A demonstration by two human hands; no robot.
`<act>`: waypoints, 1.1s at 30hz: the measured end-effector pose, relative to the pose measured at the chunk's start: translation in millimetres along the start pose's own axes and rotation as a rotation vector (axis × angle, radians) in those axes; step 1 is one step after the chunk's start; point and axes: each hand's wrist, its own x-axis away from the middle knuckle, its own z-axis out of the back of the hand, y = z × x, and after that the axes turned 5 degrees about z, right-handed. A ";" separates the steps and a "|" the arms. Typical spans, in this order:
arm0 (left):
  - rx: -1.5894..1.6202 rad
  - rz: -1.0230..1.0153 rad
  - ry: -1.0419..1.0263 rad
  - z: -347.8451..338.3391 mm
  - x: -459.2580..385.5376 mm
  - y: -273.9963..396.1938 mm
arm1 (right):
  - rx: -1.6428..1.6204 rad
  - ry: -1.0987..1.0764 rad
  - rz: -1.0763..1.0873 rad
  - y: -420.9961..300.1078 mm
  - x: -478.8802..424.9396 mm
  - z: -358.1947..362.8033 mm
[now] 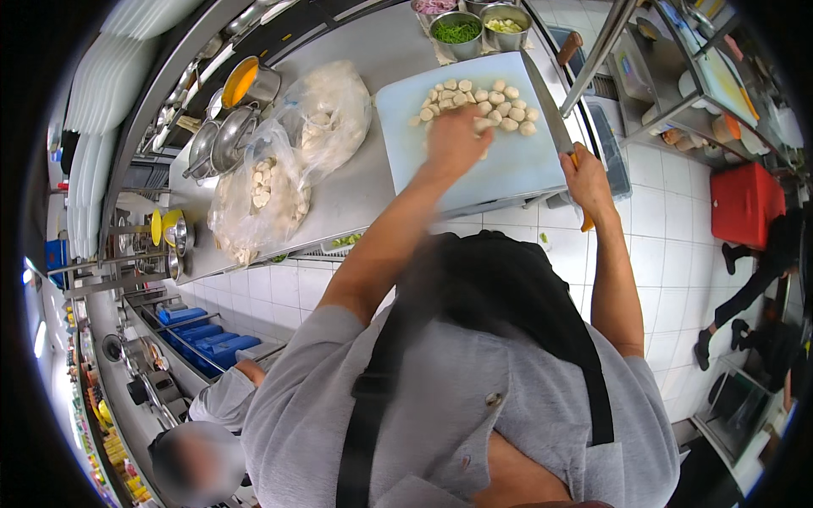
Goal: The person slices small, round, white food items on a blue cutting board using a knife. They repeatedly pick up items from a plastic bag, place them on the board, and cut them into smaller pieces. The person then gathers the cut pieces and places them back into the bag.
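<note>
My left hand point(458, 140) is over a pale cutting board point(438, 184), its fingers at several small whitish round pieces point(508, 108), perhaps mushrooms. One such piece shows by my thumb and fingertips; whether I grip it is unclear. My right hand point(585, 178) is closed around the orange-yellow handle of a large kitchen knife point(547, 98). The knife's long blade lies along the board's right side, pointing away from me. Left of the board are two clear plastic bags point(340, 120) with more of the pale pieces, some of them in the open mouth of the nearer bag.
Metal containers with chopped green herbs point(456, 35) and pale green pieces point(505, 26) stand behind the board. Metal strainers point(234, 140) and a pot with an orange inside point(251, 82) are farther left. A co-worker point(222, 400) stands at lower left; others' legs point(740, 305) are at right, near a red box point(746, 206).
</note>
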 end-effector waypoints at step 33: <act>0.280 0.127 -0.134 60.2 85.9 -84.8 | 0.272 -0.544 0.335 -89.0 22.4 -95.1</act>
